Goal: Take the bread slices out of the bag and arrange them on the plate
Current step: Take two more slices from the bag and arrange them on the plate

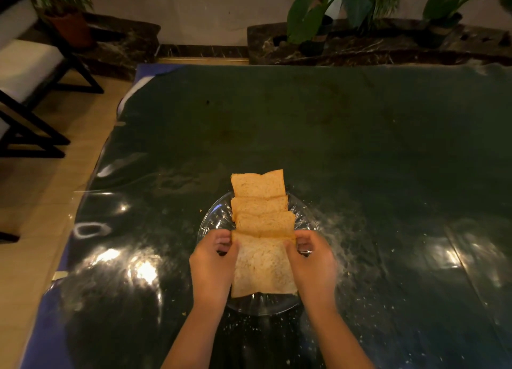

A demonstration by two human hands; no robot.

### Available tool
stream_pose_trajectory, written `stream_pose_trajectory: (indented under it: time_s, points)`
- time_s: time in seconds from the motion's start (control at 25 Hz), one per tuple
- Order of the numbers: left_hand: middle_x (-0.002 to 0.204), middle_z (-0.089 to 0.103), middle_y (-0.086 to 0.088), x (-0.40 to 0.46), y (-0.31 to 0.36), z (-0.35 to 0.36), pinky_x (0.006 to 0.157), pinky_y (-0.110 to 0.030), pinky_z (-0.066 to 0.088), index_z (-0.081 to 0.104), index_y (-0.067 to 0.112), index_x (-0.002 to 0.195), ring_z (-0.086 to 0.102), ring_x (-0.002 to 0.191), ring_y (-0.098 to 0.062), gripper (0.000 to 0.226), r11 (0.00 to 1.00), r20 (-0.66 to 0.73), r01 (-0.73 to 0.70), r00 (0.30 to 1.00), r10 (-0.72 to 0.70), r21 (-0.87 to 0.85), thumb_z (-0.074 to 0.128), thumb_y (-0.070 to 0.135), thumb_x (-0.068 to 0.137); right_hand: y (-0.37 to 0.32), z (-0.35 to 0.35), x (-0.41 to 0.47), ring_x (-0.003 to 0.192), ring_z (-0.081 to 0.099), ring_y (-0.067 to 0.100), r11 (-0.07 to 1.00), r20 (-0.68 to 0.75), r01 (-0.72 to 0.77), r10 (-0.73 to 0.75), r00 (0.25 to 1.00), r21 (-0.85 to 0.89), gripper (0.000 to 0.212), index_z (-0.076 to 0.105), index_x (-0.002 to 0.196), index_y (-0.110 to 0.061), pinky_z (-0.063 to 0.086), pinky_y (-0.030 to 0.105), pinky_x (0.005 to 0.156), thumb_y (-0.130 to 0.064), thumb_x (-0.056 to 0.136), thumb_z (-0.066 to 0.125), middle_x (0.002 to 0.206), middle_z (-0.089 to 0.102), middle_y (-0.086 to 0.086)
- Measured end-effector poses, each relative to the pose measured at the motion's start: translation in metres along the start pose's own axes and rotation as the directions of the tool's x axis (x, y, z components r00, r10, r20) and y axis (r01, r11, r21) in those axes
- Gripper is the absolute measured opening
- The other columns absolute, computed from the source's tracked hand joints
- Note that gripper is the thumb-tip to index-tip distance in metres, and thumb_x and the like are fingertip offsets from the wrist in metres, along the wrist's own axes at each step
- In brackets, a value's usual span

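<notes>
both hands, left [213, 260] and right [313, 260], pinch the nearest soft, crumbly brown bread slice [263, 266] by its side edges over the clear ribbed glass plate [216, 216].

Bread row on plate

We are gripping the nearest slice [263, 266] with our left hand [213, 266] and right hand [313, 263], one at each side edge. Three further slices [260, 202] are overlapping beyond it across the glass plate [213, 216].
</notes>
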State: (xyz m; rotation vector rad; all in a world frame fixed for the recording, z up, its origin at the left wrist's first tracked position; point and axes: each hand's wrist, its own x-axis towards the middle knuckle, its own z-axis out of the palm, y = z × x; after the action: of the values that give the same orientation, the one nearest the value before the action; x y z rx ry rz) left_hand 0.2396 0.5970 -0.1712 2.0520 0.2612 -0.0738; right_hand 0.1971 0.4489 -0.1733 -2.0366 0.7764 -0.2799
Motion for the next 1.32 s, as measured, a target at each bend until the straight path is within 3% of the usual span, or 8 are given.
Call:
stream_pose_trajectory:
  time_s: [0.16, 0.28, 0.56, 0.68, 0.84, 1.04, 1.2, 1.32]
  points:
    - [0.079, 0.071, -0.001, 0.003, -0.004, 0.004, 0.058, -0.012, 0.049, 0.071, 0.015, 0.086, 0.064, 0.068, -0.011, 0.009, 0.997, 0.086, -0.031, 0.996, 0.025, 0.072, 0.065, 0.011, 0.081, 0.002, 0.004, 0.010, 0.081, 0.063, 0.017, 0.995, 0.182, -0.093, 0.099, 0.978, -0.042, 0.012, 0.066, 0.091, -0.016, 0.047, 0.027, 0.064, -0.020, 0.080, 0.064, 0.086, 0.067, -0.001]
    - [0.073, 0.066, 0.015, -0.003, -0.002, 0.006, 0.057, -0.002, 0.043, 0.072, 0.016, 0.091, 0.062, 0.066, 0.005, 0.016, 0.999, 0.087, -0.016, 0.996, 0.012, 0.042, 0.062, 0.007, 0.082, 0.007, 0.006, 0.004, 0.074, 0.061, 0.019, 0.997, 0.137, -0.066, 0.072, 0.988, -0.051, 0.005, 0.066, 0.080, -0.013, 0.047, 0.030, 0.062, -0.018, 0.080, 0.064, 0.080, 0.066, 0.003]
    - [0.070, 0.059, 0.022, -0.004, -0.002, 0.005, 0.057, 0.005, 0.037, 0.071, 0.015, 0.094, 0.052, 0.066, 0.025, 0.017, 1.000, 0.080, -0.006, 0.997, 0.004, 0.019, 0.064, 0.007, 0.081, 0.006, 0.006, 0.004, 0.064, 0.054, 0.003, 0.993, 0.189, -0.075, 0.092, 0.978, -0.094, 0.007, 0.065, 0.082, -0.016, 0.041, 0.018, 0.055, -0.023, 0.082, 0.062, 0.074, 0.061, -0.008]
    - [0.075, 0.062, 0.018, -0.006, -0.008, 0.005, 0.066, -0.004, 0.047, 0.069, 0.015, 0.102, 0.059, 0.069, 0.015, 0.022, 0.999, 0.070, -0.002, 0.998, 0.000, 0.033, 0.063, 0.008, 0.082, 0.008, 0.006, 0.005, 0.077, 0.060, 0.011, 0.992, 0.183, -0.076, 0.094, 0.979, -0.106, 0.014, 0.065, 0.092, -0.016, 0.050, 0.028, 0.064, -0.023, 0.081, 0.063, 0.086, 0.064, -0.004]
    - [0.128, 0.056, -0.008, -0.010, -0.017, 0.013, 0.101, -0.045, 0.045, 0.047, 0.011, 0.132, 0.053, 0.117, -0.020, 0.044, 1.000, 0.153, -0.011, 0.988, 0.008, 0.021, 0.054, 0.011, 0.089, 0.010, 0.010, 0.002, 0.086, 0.055, 0.012, 0.998, 0.218, 0.025, -0.011, 0.976, -0.062, 0.036, 0.053, 0.122, -0.020, 0.045, 0.026, 0.073, -0.018, 0.086, 0.054, 0.098, 0.059, -0.003]
    - [0.133, 0.054, -0.003, -0.005, -0.020, 0.017, 0.103, -0.041, 0.043, 0.034, 0.017, 0.140, 0.052, 0.118, -0.015, 0.049, 0.993, 0.221, 0.070, 0.974, -0.048, -0.094, 0.045, 0.009, 0.093, 0.011, 0.018, 0.004, 0.098, 0.061, 0.018, 0.989, 0.306, -0.121, 0.091, 0.948, 0.080, 0.051, 0.032, 0.140, -0.029, 0.052, 0.026, 0.073, -0.018, 0.092, 0.046, 0.101, 0.065, -0.008]
    - [0.132, 0.055, 0.000, -0.001, -0.019, 0.015, 0.102, -0.041, 0.044, 0.034, 0.019, 0.140, 0.052, 0.118, -0.012, 0.051, 0.993, 0.238, 0.073, 0.970, -0.050, -0.093, 0.046, 0.007, 0.092, 0.011, 0.021, 0.009, 0.083, 0.058, 0.002, 0.992, 0.306, -0.098, 0.068, 0.950, 0.085, 0.051, 0.034, 0.139, -0.026, 0.051, 0.028, 0.080, -0.016, 0.091, 0.046, 0.107, 0.062, -0.008]
    - [0.133, 0.051, 0.006, 0.000, -0.014, 0.010, 0.103, -0.034, 0.040, 0.033, 0.022, 0.141, 0.046, 0.119, -0.005, 0.054, 0.996, 0.276, 0.068, 0.960, -0.050, -0.055, 0.049, 0.009, 0.091, 0.006, 0.017, 0.014, 0.081, 0.057, 0.008, 0.995, 0.322, -0.089, 0.071, 0.944, 0.041, 0.049, 0.040, 0.137, -0.024, 0.048, 0.024, 0.072, -0.014, 0.089, 0.048, 0.101, 0.063, -0.005]
